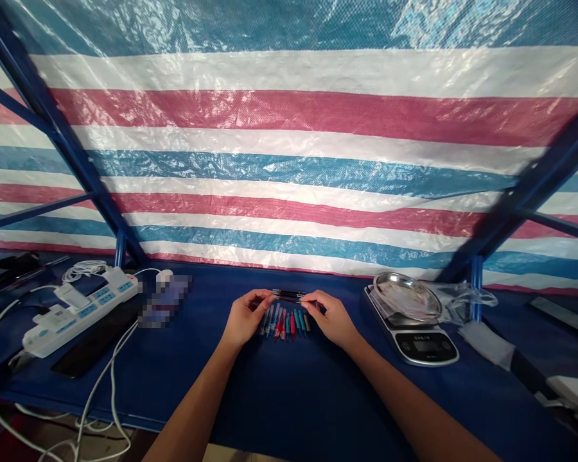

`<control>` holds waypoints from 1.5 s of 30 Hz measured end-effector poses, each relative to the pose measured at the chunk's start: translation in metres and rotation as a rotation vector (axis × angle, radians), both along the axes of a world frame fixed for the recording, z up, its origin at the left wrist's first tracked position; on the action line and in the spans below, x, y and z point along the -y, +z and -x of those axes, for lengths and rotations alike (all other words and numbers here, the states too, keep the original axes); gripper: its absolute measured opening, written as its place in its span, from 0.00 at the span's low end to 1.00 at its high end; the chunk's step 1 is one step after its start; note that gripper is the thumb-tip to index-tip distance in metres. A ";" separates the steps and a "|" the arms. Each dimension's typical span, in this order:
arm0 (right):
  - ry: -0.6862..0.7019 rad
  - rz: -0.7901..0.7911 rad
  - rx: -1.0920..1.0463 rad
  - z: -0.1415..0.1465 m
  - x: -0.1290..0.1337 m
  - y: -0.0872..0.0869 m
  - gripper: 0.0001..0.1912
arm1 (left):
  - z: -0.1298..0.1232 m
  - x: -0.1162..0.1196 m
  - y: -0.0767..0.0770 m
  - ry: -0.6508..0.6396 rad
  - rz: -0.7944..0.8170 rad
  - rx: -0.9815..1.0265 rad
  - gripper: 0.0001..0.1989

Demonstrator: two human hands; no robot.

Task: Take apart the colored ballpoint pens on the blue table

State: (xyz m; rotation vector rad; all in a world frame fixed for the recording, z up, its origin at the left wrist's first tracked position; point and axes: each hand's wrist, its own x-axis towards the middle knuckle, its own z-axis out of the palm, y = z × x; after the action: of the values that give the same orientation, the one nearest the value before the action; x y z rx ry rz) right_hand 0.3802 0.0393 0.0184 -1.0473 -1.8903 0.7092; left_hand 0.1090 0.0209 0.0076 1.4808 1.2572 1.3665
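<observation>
Several thin, dark pen refills (289, 294) lie crosswise near the middle of the blue table, between my two hands. My left hand (247, 314) pinches the left end of a refill between thumb and fingers. At the right end, my right hand (332, 316) has the same kind of pinch. Just below the refills, a row of short coloured pen barrels (285, 323) in pink, red, teal and clear lies side by side, pointing toward me. How many refills my fingers grip is too small to tell.
A kitchen scale (426, 346) with a round metal dish (407, 295) and plastic bags stands right. On the left are a white power strip (84, 308), a black phone (96, 343) and loose white cables (113, 366). Blue metal posts (79, 167) and a striped tarp (289, 154) close off the back.
</observation>
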 end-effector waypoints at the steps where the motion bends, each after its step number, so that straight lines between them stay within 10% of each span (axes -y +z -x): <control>1: -0.028 0.001 -0.009 -0.001 -0.004 -0.001 0.11 | 0.001 -0.001 0.000 0.022 0.002 0.003 0.17; 11: -0.144 -0.008 0.032 -0.003 -0.049 -0.012 0.13 | 0.005 -0.004 -0.001 0.108 0.086 -0.016 0.23; 45: 0.010 -0.131 0.242 0.001 -0.045 -0.018 0.19 | 0.003 -0.001 0.000 0.078 0.056 -0.046 0.20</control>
State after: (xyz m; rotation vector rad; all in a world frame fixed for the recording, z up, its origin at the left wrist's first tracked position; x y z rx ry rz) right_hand 0.3797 0.0848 0.0009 -1.0790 -2.1183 0.4736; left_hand 0.1057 0.0217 0.0075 1.4459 1.3842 1.3429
